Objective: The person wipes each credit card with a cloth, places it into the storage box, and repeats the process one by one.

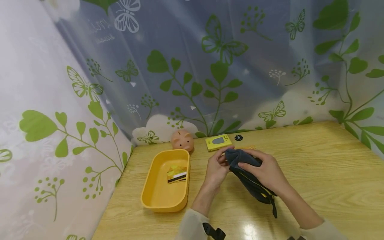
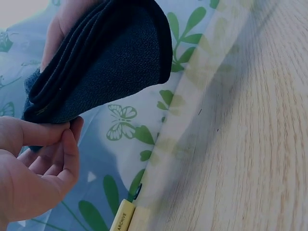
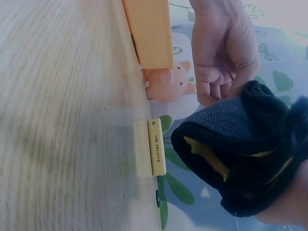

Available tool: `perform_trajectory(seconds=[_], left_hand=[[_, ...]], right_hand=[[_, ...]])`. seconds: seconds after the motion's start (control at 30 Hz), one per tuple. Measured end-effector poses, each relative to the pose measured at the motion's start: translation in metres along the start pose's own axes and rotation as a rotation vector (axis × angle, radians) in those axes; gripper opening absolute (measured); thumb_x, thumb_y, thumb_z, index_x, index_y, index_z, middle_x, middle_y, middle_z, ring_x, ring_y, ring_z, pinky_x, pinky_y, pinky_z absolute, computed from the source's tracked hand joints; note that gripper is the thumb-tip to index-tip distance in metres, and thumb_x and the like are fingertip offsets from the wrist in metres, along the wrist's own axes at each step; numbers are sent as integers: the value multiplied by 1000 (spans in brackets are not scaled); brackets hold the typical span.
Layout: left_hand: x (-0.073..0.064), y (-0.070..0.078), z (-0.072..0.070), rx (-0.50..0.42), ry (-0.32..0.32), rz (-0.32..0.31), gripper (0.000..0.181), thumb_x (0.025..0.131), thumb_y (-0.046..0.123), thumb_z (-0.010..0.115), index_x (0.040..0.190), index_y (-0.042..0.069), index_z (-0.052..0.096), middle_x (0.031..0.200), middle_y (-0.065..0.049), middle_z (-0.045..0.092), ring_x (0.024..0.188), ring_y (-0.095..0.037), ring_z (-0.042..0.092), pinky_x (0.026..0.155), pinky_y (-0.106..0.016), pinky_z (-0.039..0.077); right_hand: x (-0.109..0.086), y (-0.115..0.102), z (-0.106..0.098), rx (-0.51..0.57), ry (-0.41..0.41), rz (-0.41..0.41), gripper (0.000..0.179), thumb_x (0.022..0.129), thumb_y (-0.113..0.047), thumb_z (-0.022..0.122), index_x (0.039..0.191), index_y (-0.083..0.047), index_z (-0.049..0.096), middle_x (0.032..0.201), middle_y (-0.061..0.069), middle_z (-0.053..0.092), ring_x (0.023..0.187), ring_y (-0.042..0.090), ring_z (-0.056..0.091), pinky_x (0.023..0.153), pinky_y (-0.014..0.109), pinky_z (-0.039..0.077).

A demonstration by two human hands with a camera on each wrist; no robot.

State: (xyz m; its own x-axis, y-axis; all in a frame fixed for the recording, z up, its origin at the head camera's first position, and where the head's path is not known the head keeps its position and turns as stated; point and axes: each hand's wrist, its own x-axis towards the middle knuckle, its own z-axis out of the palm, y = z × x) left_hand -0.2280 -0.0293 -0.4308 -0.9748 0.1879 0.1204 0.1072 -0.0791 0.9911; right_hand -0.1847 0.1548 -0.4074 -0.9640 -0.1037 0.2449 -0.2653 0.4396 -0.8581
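Note:
Both hands hold a dark blue fleecy cloth item (image 1: 249,180) with black edging, folded in several layers, above the table. In the head view a black strap hangs from its lower end, and the right wrist view shows yellow on its inner side. My left hand (image 1: 217,168) pinches its edge between thumb and fingers, as the left wrist view shows with the left fingertips (image 2: 67,132) right at the cloth. My right hand (image 1: 267,168) grips the folded layers from the other side, thumb on top; most of its fingers are hidden behind the cloth.
A yellow bin (image 1: 151,186) holding cards (image 1: 177,176) stands left of my hands. Behind it sits a pink piggy bank (image 1: 182,141). A yellow box (image 1: 219,141) and a round black disc (image 1: 238,137) lie near the patterned curtain (image 1: 186,40). Something orange (image 1: 249,147) shows just past my hands.

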Motion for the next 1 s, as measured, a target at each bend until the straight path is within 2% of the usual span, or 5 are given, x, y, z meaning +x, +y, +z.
perform_trajectory(seconds=[0.37, 0.63, 0.9, 1.0], left_hand=[[1, 2, -1, -38, -13, -26, 63, 85, -21, 67, 134, 19, 71, 107, -10, 78, 80, -14, 72, 72, -28, 59], [-1, 4, -2, -34, -3, -41, 64, 84, -20, 67, 136, 18, 69, 105, -8, 78, 76, -13, 70, 70, -27, 56], [-1, 5, -3, -44, 15, -62, 69, 79, -20, 68, 132, 25, 72, 98, -2, 77, 83, -21, 72, 72, -28, 57], [-1, 4, -4, -50, 16, -65, 67, 81, -19, 70, 133, 23, 72, 97, -2, 77, 82, -21, 72, 72, -28, 57]], right_hand=[[1, 1, -6, -35, 18, -7, 58, 96, -37, 77, 145, -11, 61, 149, 24, 55, 129, 50, 56, 95, 61, 55], [1, 3, -7, -45, 32, -9, 57, 96, -36, 77, 145, -12, 62, 146, 24, 57, 126, 50, 58, 93, 59, 56], [2, 5, -11, -63, 36, 0, 60, 96, -37, 77, 147, -11, 60, 148, 23, 56, 133, 51, 52, 99, 65, 51], [3, 6, -13, -65, 34, 17, 61, 96, -38, 77, 148, -10, 59, 150, 24, 53, 135, 51, 49, 101, 67, 48]])
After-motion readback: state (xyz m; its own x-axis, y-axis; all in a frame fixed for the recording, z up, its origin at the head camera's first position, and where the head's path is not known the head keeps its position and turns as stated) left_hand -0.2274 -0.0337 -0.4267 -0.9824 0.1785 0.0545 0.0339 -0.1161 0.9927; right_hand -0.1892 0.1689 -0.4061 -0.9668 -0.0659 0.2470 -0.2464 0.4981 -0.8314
